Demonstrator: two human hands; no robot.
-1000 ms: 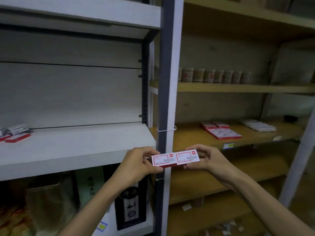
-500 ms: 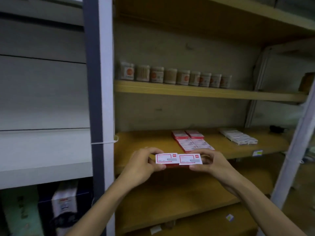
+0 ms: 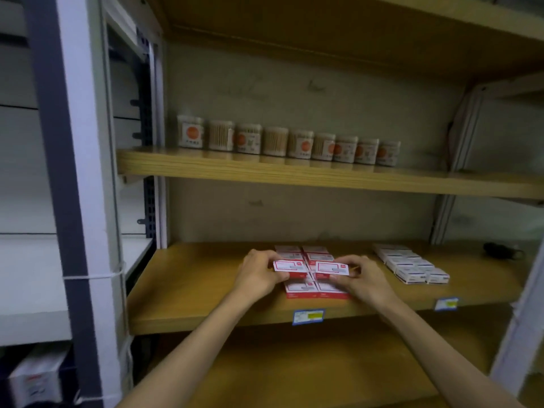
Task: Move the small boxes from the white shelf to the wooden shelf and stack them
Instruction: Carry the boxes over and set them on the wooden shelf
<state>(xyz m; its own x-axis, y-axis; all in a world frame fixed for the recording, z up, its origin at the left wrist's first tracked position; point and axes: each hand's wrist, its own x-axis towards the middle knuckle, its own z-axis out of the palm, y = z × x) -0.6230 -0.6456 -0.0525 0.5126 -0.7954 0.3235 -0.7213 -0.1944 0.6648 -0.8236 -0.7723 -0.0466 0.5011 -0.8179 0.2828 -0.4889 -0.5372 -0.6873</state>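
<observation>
My left hand (image 3: 259, 275) grips one small red-and-white box (image 3: 288, 267), and my right hand (image 3: 360, 278) grips a second one (image 3: 332, 267). The two boxes are a little apart. Both hover just above a double row of the same red-and-white boxes (image 3: 306, 285) lying on the wooden shelf (image 3: 200, 290). The white shelf (image 3: 26, 269) is at the far left, behind a white and dark upright post (image 3: 73, 201); no boxes show on its visible part.
A row of white boxes (image 3: 412, 265) lies on the wooden shelf to the right. Several round tubs of wooden sticks (image 3: 288, 141) line the shelf above. Blue price tags (image 3: 308, 316) hang on the shelf's front edge. A dark object (image 3: 500, 250) sits at the far right.
The view has swung right from the white shelf to the wooden one. Both hands have carried the boxes forward over the stacked rows, and the two boxes, held side by side before, have parted.
</observation>
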